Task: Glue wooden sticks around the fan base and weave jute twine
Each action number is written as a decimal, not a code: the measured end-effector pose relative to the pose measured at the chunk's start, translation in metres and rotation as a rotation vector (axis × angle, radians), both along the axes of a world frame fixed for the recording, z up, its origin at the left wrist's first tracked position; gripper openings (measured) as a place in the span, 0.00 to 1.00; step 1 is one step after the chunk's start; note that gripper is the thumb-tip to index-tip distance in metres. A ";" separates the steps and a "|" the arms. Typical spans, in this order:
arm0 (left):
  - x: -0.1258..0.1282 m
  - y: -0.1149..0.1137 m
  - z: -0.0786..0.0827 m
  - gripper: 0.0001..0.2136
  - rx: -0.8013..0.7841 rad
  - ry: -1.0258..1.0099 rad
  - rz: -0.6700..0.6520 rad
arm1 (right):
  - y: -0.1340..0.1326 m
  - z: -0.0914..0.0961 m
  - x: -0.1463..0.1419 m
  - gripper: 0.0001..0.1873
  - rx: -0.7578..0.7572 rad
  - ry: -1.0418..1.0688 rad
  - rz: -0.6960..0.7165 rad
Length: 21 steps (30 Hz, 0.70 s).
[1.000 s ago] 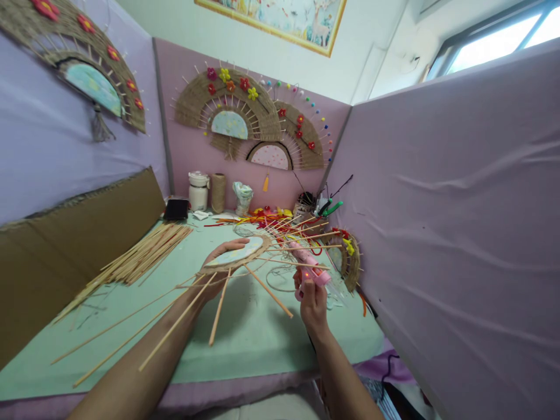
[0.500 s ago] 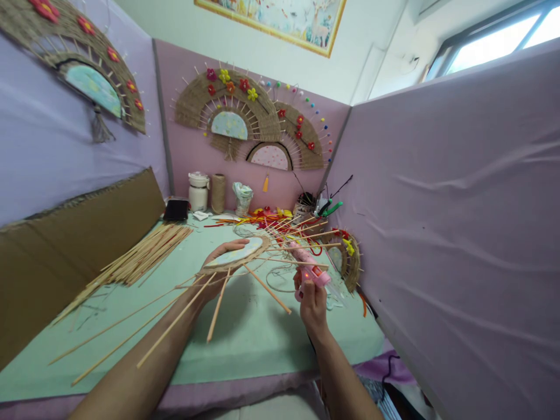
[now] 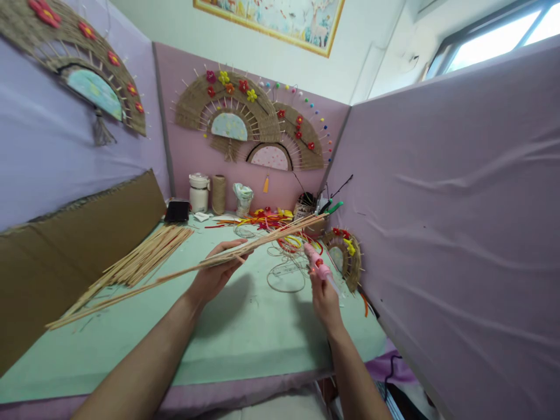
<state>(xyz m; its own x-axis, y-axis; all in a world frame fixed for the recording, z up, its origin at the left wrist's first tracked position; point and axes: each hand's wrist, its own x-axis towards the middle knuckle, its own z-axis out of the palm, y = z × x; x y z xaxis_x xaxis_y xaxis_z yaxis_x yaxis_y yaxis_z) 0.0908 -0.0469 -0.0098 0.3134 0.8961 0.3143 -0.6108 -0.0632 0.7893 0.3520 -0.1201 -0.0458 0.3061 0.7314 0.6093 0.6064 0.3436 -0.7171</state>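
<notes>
My left hand (image 3: 217, 273) grips a half-made fan frame (image 3: 184, 270), a small woven disc with long bamboo sticks fanning out. It is tilted edge-on to me, so the sticks read as one thin line running from lower left to upper right above the green table (image 3: 245, 344). My right hand (image 3: 324, 296) is closed round a pink hot glue gun (image 3: 317, 264), whose nozzle points up and away, right of the frame and apart from it.
A bundle of loose bamboo sticks (image 3: 135, 262) lies at the left by a cardboard sheet (image 3: 79, 233). A twine spool (image 3: 218, 193), a white jar (image 3: 198, 192), coloured flowers (image 3: 266, 219) and a finished fan (image 3: 345, 256) sit at the back and right. Pink partition walls close in.
My left hand has turned the fan frame from flat, sticks splayed, to edge-on. The glue gun has swung upright and drawn slightly right, away from the frame.
</notes>
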 end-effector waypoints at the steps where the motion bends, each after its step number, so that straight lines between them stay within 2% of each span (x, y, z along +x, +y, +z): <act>1: 0.000 0.000 0.000 0.13 -0.012 -0.009 -0.010 | 0.000 0.000 0.011 0.21 -0.034 -0.086 -0.060; 3: -0.001 0.002 0.000 0.13 -0.039 -0.020 -0.031 | -0.001 -0.005 0.035 0.20 -0.147 -0.265 -0.179; 6: -0.002 0.004 -0.002 0.13 -0.082 -0.036 -0.040 | -0.004 -0.025 0.065 0.15 -0.336 -0.493 -0.339; 8: -0.003 0.006 -0.003 0.13 -0.098 -0.049 -0.035 | -0.008 -0.037 0.078 0.11 -0.426 -0.570 -0.388; 10: -0.003 0.006 -0.004 0.14 -0.097 -0.050 -0.033 | -0.011 -0.041 0.084 0.10 -0.457 -0.586 -0.398; 12: -0.004 0.007 -0.004 0.14 -0.078 -0.034 -0.033 | -0.013 -0.032 0.083 0.11 -0.434 -0.553 -0.390; 14: -0.004 0.006 -0.003 0.14 -0.047 -0.013 -0.032 | -0.014 -0.011 0.075 0.14 -0.370 -0.476 -0.332; 18: -0.004 0.005 -0.003 0.12 -0.012 0.029 0.010 | -0.005 0.038 0.041 0.17 -0.180 -0.192 -0.012; 21: -0.006 0.006 -0.005 0.13 0.044 0.077 0.005 | 0.010 0.058 0.009 0.18 -0.111 0.038 0.255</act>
<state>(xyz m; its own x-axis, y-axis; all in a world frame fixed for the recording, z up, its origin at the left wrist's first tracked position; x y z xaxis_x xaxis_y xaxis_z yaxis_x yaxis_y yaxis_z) 0.0850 -0.0413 -0.0146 0.3342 0.8835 0.3282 -0.5477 -0.1013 0.8305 0.3611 -0.1098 0.0119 0.1249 0.8492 0.5131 0.4826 0.3999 -0.7792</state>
